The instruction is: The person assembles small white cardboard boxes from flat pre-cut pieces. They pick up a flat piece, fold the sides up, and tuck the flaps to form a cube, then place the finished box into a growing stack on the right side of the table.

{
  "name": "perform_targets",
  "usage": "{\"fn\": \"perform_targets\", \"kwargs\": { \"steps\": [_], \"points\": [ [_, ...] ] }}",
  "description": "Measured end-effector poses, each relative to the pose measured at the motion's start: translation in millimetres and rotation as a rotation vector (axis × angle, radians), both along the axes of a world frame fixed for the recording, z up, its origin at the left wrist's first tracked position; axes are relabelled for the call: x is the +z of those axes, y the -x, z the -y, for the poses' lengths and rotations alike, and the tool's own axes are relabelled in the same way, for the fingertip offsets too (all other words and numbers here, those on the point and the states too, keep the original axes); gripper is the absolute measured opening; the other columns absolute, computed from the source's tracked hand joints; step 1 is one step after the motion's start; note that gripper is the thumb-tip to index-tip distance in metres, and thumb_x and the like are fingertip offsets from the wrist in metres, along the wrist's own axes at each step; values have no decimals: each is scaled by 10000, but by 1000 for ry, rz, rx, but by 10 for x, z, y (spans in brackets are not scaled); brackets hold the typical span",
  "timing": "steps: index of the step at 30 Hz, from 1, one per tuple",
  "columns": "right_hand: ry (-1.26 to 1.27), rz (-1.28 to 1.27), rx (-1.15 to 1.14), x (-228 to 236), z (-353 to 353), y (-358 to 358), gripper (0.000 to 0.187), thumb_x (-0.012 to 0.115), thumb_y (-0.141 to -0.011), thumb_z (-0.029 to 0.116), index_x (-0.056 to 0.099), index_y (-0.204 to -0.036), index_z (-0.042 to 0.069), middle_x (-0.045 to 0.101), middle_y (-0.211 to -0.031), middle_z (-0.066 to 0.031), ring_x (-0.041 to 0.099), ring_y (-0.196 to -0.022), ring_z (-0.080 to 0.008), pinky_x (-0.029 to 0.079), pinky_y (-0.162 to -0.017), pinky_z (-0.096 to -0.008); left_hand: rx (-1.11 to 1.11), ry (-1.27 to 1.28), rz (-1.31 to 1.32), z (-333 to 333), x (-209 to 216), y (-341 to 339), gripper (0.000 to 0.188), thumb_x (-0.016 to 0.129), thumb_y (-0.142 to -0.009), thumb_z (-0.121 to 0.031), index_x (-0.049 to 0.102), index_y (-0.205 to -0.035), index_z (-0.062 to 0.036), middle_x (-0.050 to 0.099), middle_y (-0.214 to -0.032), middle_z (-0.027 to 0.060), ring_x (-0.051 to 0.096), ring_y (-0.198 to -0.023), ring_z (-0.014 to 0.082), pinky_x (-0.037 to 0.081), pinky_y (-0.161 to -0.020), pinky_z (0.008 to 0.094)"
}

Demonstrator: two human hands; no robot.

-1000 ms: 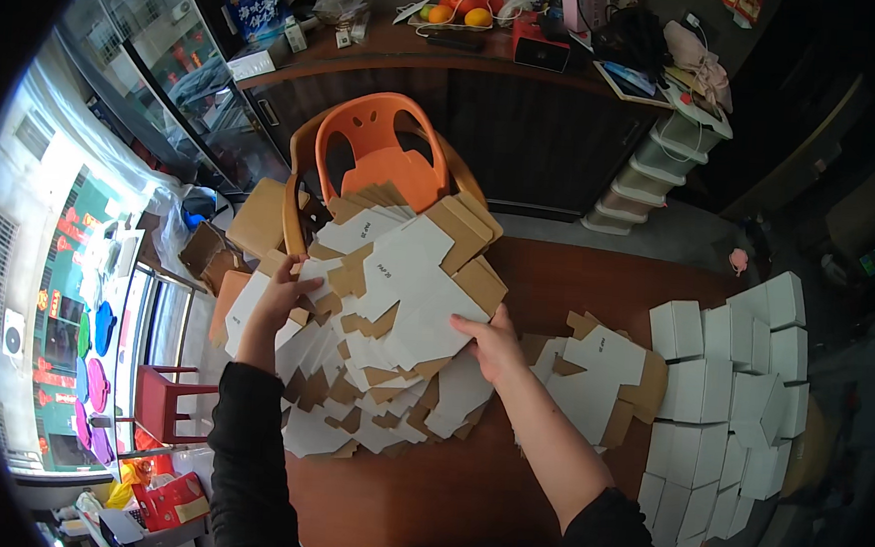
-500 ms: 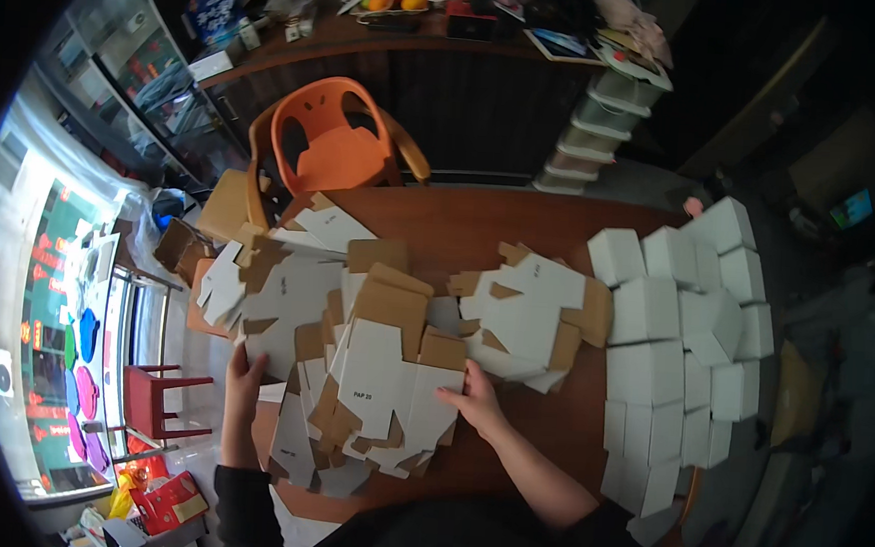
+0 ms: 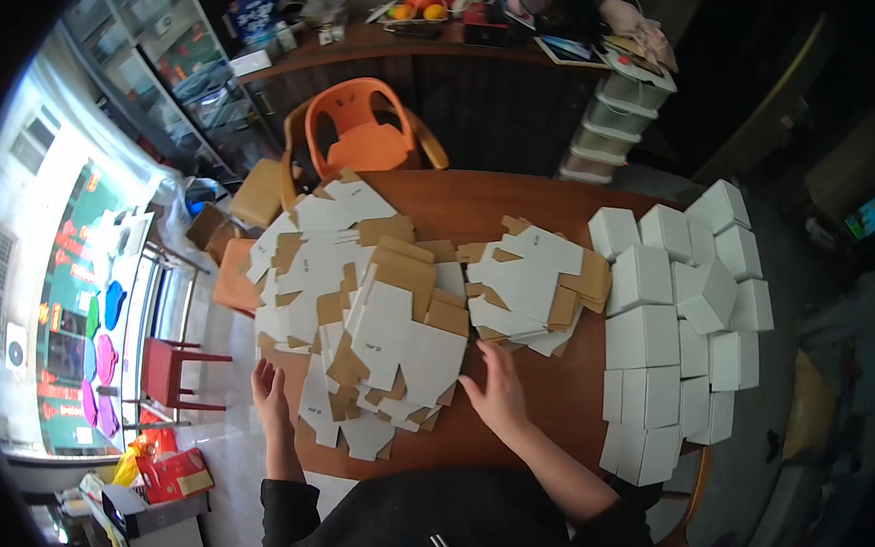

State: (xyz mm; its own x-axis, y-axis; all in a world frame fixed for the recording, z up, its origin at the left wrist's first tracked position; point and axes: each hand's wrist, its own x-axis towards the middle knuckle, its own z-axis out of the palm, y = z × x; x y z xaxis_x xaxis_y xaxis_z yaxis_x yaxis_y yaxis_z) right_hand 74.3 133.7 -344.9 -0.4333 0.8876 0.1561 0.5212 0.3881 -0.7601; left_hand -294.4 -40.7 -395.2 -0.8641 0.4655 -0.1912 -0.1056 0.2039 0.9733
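Note:
Flat, unfolded cardboard box blanks, white on one face and brown on the other, lie in overlapping piles on the table. The middle pile (image 3: 383, 340) is nearest to me, partly covering a left pile (image 3: 307, 271); a smaller right pile (image 3: 533, 269) lies beyond my right hand. My left hand (image 3: 272, 399) hovers by the table's left edge, fingers parted, holding nothing. Just right of the middle pile, my right hand (image 3: 499, 390) is open with thumb and fingers spread. Its fingertips are close to the blanks' edge; whether they touch it I cannot tell.
Folded white boxes (image 3: 644, 336) are stacked along the right side of the brown table (image 3: 559, 421). An orange chair (image 3: 366, 139) stands behind the far edge, near a cluttered sideboard (image 3: 391, 45) and a drawer tower (image 3: 607, 123). A red stool (image 3: 176, 373) is at the left.
Both hands have come away from the blanks, the left from the left pile and the right from the middle pile's edge. The view has shifted slightly.

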Motion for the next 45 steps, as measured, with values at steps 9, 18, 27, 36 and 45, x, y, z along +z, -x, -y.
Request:
{"fn": "perform_targets", "kwargs": {
  "steps": [9,18,27,36,45],
  "points": [
    [172,-28,-177,39,975,-1170,356,715,-883,104,580,-1204,28,587,-1179,-150,635,-1017,-257,529,-861,-357,105,121,73,234,103,441,661,673,-936,-271,361,-1472,-41,462,-1438,186,473,-1286,263,364,-1069,351],
    [-12,64,-587,195,1318,-1607,344,712,-878,78,577,-1188,14,593,-1054,-129,597,-945,-245,501,-819,-346,-503,608,226,478,-224,-329,1181,864,-757,-266,42,-1582,-72,469,-1384,175,597,-1130,265,529,-831,369],
    [-485,128,-967,277,1501,-2595,708,810,-743,98,350,-1276,20,358,-1363,-207,364,-1283,-360,298,-1089,-484,-248,382,151,199,-320,-827,985,814,-815,-209,187,-1556,-41,352,-1490,208,493,-1275,298,450,-1000,383],
    [-139,-214,-899,-451,1695,-2922,1142,877,-704,204,90,-1511,24,205,-1519,-196,262,-1416,-336,232,-1155,-486,-61,469,-494,37,65,-1235,949,805,-811,-306,249,-1544,-73,237,-1561,205,203,-1462,354,239,-1171,477],
    [164,-232,-858,-619,1719,-3266,1000,798,-733,48,153,-1496,24,333,-1421,-184,399,-1321,-304,356,-1082,-468,53,319,-428,-67,223,-1694,859,768,-857,-251,273,-1534,-65,265,-1550,197,237,-1453,336,239,-1173,465]
  ]
}}
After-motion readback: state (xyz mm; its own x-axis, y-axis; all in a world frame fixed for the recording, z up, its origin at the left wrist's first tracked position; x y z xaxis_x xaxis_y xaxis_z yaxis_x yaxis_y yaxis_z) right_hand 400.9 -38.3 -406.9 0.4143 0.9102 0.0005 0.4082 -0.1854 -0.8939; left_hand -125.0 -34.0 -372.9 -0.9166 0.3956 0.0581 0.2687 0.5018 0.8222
